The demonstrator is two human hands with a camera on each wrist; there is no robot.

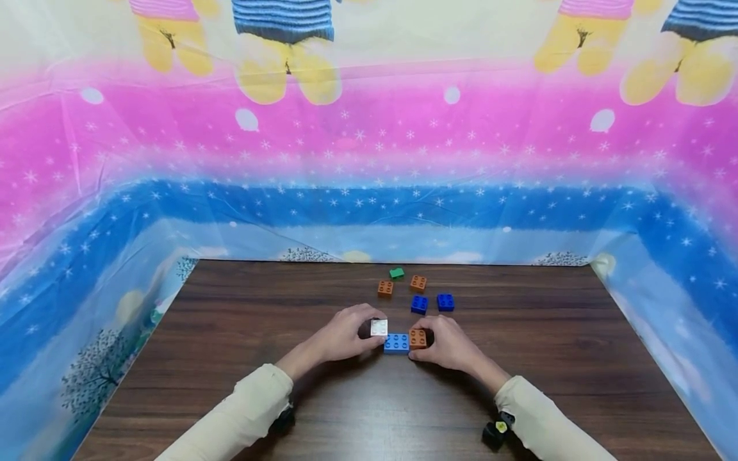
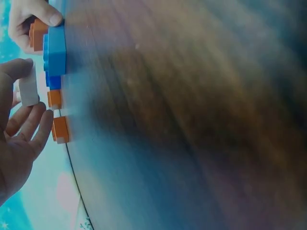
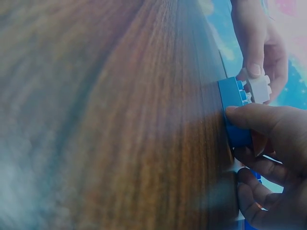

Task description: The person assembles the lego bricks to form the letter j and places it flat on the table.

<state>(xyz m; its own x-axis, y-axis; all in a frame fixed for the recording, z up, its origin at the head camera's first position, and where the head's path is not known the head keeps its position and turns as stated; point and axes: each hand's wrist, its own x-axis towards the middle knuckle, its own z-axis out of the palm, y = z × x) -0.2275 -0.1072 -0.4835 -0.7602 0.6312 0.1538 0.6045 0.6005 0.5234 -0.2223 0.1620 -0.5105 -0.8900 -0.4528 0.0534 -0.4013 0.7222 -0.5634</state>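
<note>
In the head view my left hand [image 1: 352,333] pinches a white toy building brick [image 1: 378,327] between thumb and fingers. The white brick is held above the left end of a light blue brick [image 1: 396,343], which stands on the table with its studs up. An orange brick [image 1: 418,339] sits on the blue brick's right end. My right hand [image 1: 452,342] grips that end, its thumb pressing the blue brick's near side in the right wrist view, fingers round the far side. Between the white brick [image 2: 29,88] and the blue brick [image 2: 56,50] a gap shows in the left wrist view.
Beyond the hands, several loose bricks lie on the brown wooden table [image 1: 230,358]: a green brick [image 1: 396,273], two orange bricks [image 1: 385,289] and two dark blue bricks [image 1: 446,302]. A patterned cloth [image 1: 369,205] hangs along the table's back and sides.
</note>
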